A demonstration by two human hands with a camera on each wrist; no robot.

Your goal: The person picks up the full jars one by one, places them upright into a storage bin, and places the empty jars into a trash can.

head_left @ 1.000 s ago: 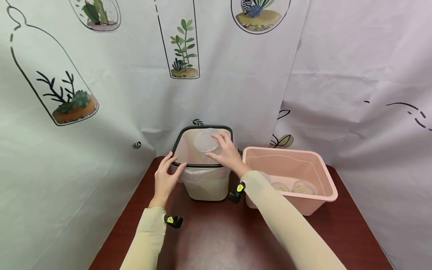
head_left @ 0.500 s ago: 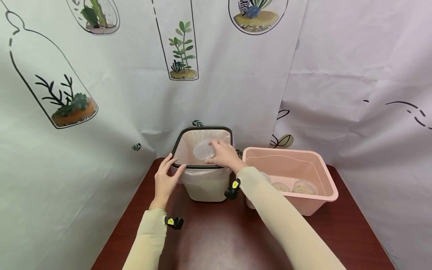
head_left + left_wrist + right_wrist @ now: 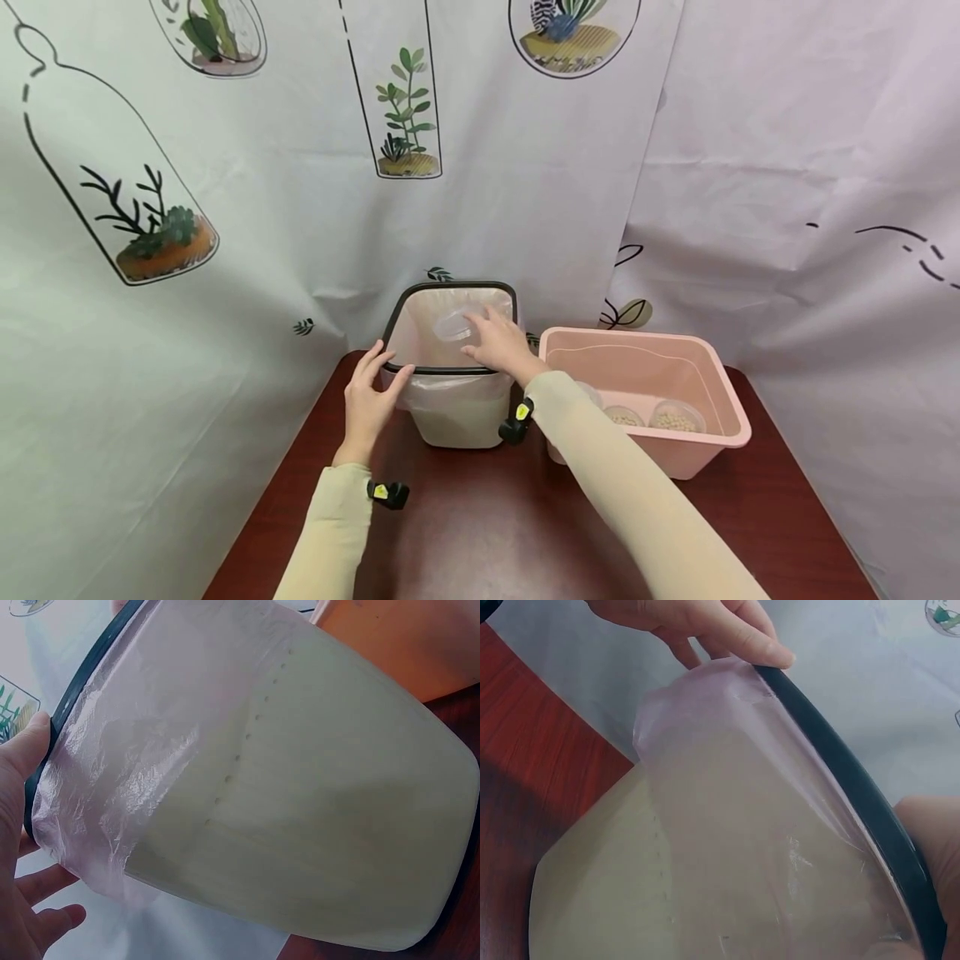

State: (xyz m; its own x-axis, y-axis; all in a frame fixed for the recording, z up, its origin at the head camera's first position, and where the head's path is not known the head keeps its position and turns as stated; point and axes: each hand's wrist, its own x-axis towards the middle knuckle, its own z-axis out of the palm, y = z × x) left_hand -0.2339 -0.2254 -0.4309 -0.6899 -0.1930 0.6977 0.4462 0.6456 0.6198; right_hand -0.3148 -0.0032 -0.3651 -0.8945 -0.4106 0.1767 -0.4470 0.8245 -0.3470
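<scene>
A pale trash can (image 3: pixel 459 425) with a black rim stands on the table, lined with a clear plastic bag (image 3: pixel 142 772) folded over its edge. At its near-left corner, my left hand (image 3: pixel 365 408) holds the rim lightly between thumb and fingers. Over the can's right side reaches my right hand (image 3: pixel 501 340), thumb and fingers apart. A clear round plastic container (image 3: pixel 452 325) is inside the mouth of the can, tilted, just left of the right fingertips. Whether those fingertips still touch it is hard to see. In the right wrist view the can hides most of the right hand.
To the right stands a pink tub (image 3: pixel 637 362). Inside it are clear round containers, including one with small beige pieces (image 3: pixel 675 417). The dark red table (image 3: pixel 465 517) ends near a patterned cloth (image 3: pixel 510 167) behind.
My right hand has lowered into the can's mouth with the container and its fingers have spread. The container now looks smaller and tilted away from them. My left hand stays at the corner.
</scene>
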